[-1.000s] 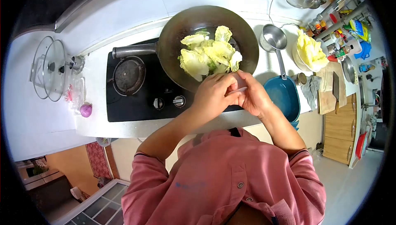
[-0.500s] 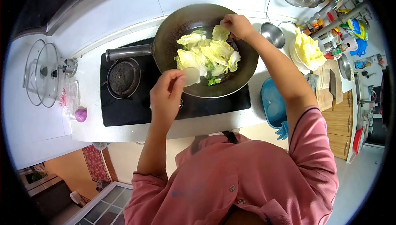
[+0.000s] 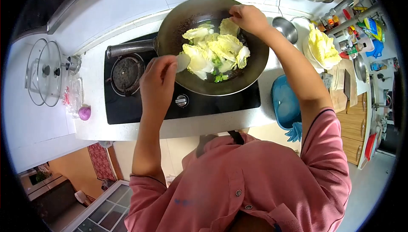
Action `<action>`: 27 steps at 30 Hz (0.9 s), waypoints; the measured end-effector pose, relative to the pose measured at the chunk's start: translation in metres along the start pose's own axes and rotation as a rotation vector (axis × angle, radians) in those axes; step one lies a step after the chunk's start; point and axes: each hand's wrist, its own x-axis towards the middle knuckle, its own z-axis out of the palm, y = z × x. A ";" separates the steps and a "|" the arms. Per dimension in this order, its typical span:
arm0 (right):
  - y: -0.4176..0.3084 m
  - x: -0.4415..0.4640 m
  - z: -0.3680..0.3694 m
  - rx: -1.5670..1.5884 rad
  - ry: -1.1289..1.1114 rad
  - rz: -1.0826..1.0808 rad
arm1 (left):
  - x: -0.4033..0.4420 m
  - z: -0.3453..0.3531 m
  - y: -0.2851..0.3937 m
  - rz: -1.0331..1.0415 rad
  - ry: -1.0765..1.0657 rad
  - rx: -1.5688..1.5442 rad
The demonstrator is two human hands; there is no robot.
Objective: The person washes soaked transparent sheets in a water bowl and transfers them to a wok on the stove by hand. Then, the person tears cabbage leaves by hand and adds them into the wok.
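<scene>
My left hand (image 3: 158,79) is over the near-left rim of the wok (image 3: 250,68). Its fingers are closed on a pale, round, flat piece (image 3: 183,62), partly see-through, whose kind I cannot make out. Inside the far-right side of the wok is my right hand (image 3: 250,19), with fingertips pinched together just above the edge of a cabbage leaf. Whether anything is between them is hidden. Torn yellow-white cabbage leaves (image 3: 225,47) are heaped in the wok, with chopped green pieces (image 3: 220,78) among them.
The wok's handle (image 3: 131,48) points left over a second burner (image 3: 126,74) on the black hob. To the right stand a steel bowl (image 3: 285,30), a bowl of cabbage leaves (image 3: 324,47) and a blue basin (image 3: 285,100). Glass lids (image 3: 49,72) and a purple onion (image 3: 84,113) are at left.
My left hand has drawn left and back with the pale piece, towards the wok's rim. My right hand stays pinched at the far side. The whole view has shifted slightly.
</scene>
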 end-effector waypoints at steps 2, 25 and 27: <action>-0.005 -0.028 -0.019 0.133 0.067 -0.033 | 0.017 0.011 0.003 0.083 -0.029 0.034; 0.054 -0.297 -0.038 0.840 0.226 0.597 | 0.141 0.166 -0.079 -0.008 -0.624 0.519; 0.057 -0.307 -0.035 0.853 0.213 0.617 | 0.140 0.165 -0.071 -0.036 -0.664 0.578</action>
